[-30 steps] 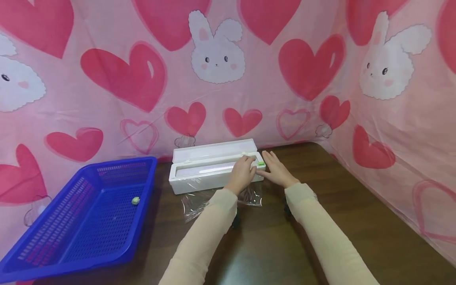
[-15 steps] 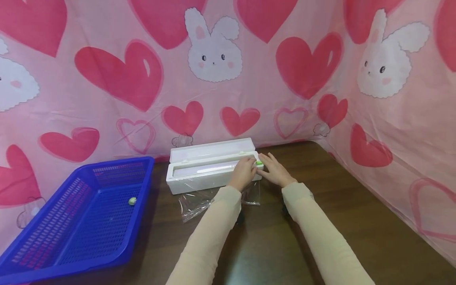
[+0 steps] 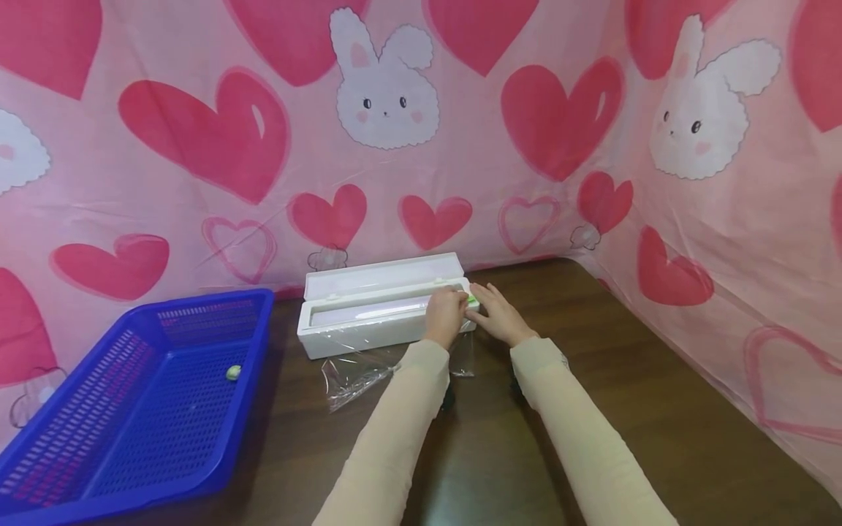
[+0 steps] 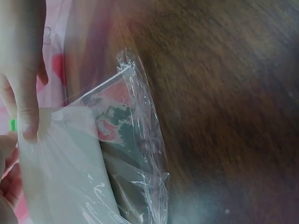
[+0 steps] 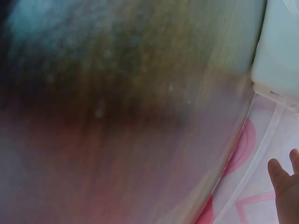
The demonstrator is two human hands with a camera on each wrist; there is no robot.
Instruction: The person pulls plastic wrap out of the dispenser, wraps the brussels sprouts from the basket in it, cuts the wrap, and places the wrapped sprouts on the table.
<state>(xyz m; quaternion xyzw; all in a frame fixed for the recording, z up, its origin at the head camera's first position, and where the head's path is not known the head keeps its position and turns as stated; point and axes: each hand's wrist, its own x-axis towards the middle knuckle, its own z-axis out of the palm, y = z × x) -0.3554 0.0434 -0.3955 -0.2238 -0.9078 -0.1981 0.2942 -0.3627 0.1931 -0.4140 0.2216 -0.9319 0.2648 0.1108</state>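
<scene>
A long white cling film dispenser (image 3: 368, 337) lies on the table with its lid (image 3: 384, 276) tipped back and a white roll inside. Clear film (image 3: 355, 380) hangs over its front onto the tabletop. At the right end, my left hand (image 3: 444, 315) curls its fingertips around the small green slide cutter (image 3: 471, 299). My right hand (image 3: 501, 316) lies against the same end with fingers straight; its thumb presses on the film-covered front in the left wrist view. Two of its fingertips (image 5: 275, 170) show beside the dispenser's corner (image 5: 280, 65) in the right wrist view.
A blue plastic basket (image 3: 253, 380) stands to the left, holding one small pale green round thing (image 3: 233, 372). Behind the dark wooden table (image 3: 592, 380) hangs a pink cloth (image 3: 473, 168) printed with hearts and rabbits, which also runs along the right side.
My left hand has edged right along the dispenser, its fingertips now at the green cutter. My right hand stays at that end. The whole head view has shifted slightly left.
</scene>
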